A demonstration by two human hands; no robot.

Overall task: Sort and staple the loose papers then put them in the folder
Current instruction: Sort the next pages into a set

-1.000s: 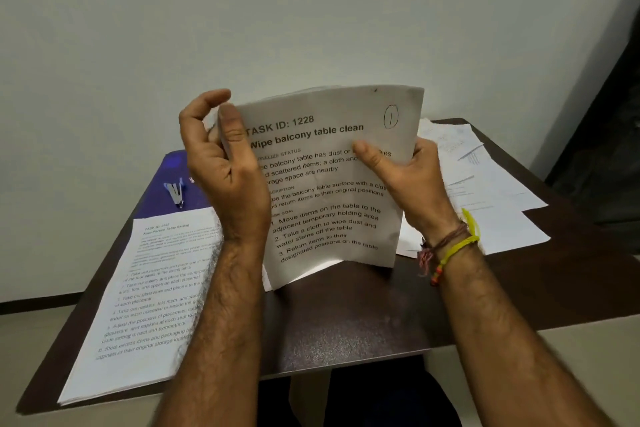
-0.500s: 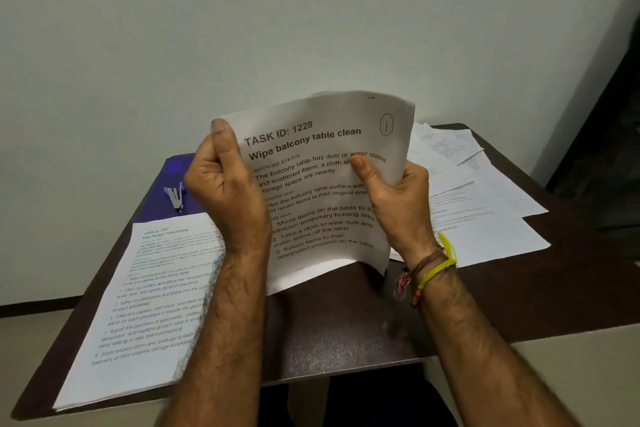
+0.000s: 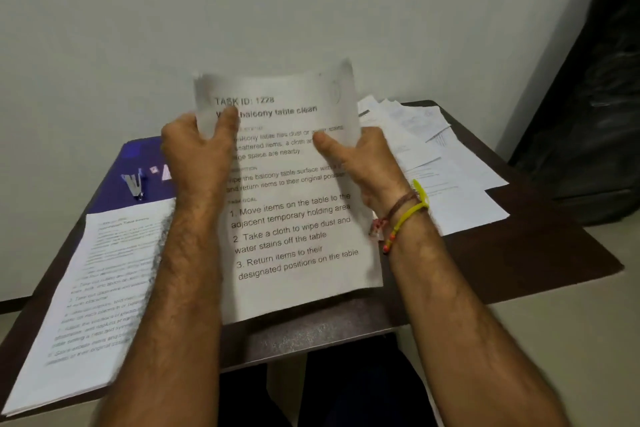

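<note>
On the desk [image 3: 519, 253], the blue folder [image 3: 138, 163] lies at ten o'clock, the stapler [image 3: 133, 184] on it, nearer my left hand [image 3: 197, 152]. I hold the "TASK ID: 1228" sheets [image 3: 294, 225] upright, both thumbs pinching; my right hand [image 3: 363, 163] grips their right edge.

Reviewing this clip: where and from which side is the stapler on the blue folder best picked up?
Judging by its pose, take the stapler across its long sides near mid-body, coming from above. It lies flat on the folder, narrow end toward the person, sides unobstructed.
</note>
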